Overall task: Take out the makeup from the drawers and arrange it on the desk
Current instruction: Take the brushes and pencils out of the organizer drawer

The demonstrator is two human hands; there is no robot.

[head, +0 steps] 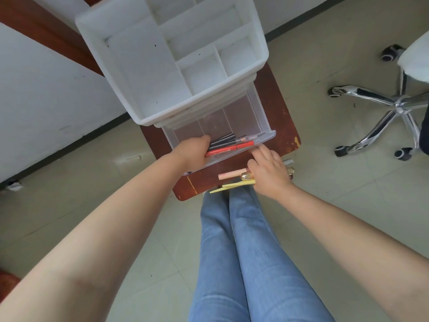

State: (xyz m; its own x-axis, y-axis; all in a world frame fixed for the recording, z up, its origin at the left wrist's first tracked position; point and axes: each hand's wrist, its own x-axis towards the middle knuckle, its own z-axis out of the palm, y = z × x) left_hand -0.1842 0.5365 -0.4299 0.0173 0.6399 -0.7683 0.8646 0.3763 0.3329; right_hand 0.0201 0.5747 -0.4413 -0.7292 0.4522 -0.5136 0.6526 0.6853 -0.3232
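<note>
A white plastic organizer point(148, 73) stands on a small brown desk point(278, 126). Its clear bottom drawer point(260, 117) is pulled out toward me. My left hand point(192, 151) reaches into the drawer and grips a bundle of makeup pencils, a red one point(232, 148) and black ones point(224, 138). My right hand point(269, 174) rests on the desk's front edge with fingers touching the drawer front. Under and beside it lie a pink stick point(231, 175), a gold tube point(247, 175) and yellow sticks point(228, 187).
The organizer's top tray holds several bare compartments. A swivel chair with a chrome base point(394, 105) stands on the tiled floor at right. A white wall with a dark skirting runs along the left. My legs in blue jeans point(243, 252) are below the desk.
</note>
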